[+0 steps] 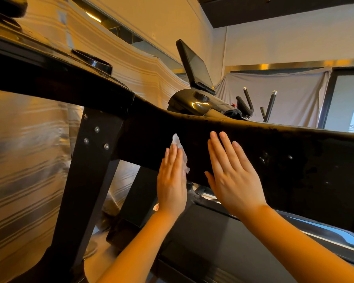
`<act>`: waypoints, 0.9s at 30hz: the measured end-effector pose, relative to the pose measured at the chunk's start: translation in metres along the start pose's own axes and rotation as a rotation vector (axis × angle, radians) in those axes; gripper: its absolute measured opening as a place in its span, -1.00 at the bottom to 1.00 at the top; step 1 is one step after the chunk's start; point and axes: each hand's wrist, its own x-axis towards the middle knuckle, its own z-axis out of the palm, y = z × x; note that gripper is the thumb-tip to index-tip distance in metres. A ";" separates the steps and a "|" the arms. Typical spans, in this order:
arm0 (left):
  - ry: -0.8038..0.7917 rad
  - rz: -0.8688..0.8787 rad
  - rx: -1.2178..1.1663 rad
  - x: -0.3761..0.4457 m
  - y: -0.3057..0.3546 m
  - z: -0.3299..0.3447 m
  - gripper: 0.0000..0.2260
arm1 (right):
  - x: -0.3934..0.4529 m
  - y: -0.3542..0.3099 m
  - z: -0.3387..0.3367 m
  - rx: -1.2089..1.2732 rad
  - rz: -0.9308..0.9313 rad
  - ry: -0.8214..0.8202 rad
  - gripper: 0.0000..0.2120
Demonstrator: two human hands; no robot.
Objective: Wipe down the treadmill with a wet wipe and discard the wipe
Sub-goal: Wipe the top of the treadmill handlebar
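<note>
Pressing flat against the treadmill's broad black side rail [264,152], your two hands lie side by side, near one another but apart. Your left hand [172,178], fingers straight and together, pins one white wet wipe [180,152] to the rail; the crumpled, thin wipe shows above the fingertips and along the hand's right edge. Your right hand [231,174] rests bare on the rail, fingers straight and slightly spread, holding nothing.

Surroundings: one angled black upright [86,170] left of your hands, matte, bearing four round shiny bolt heads [97,129]. One glossy round cup holder [98,63] is set in the console above. Beyond the rail stands one tilted flat black screen [196,66] on a glossy rounded housing, and further right some dark handle bars [271,105]. Draped grey fabric [284,92] covers the far wall.
</note>
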 end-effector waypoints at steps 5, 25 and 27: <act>0.032 -0.027 0.041 0.056 0.009 -0.008 -0.52 | 0.000 0.000 0.000 0.006 -0.001 -0.003 -0.37; 0.097 0.010 0.059 0.053 0.042 0.005 -0.54 | -0.033 0.051 -0.028 0.034 0.131 0.009 -0.33; 0.046 0.093 0.063 0.018 0.043 0.008 -0.54 | -0.039 0.054 -0.027 0.024 0.137 -0.013 -0.33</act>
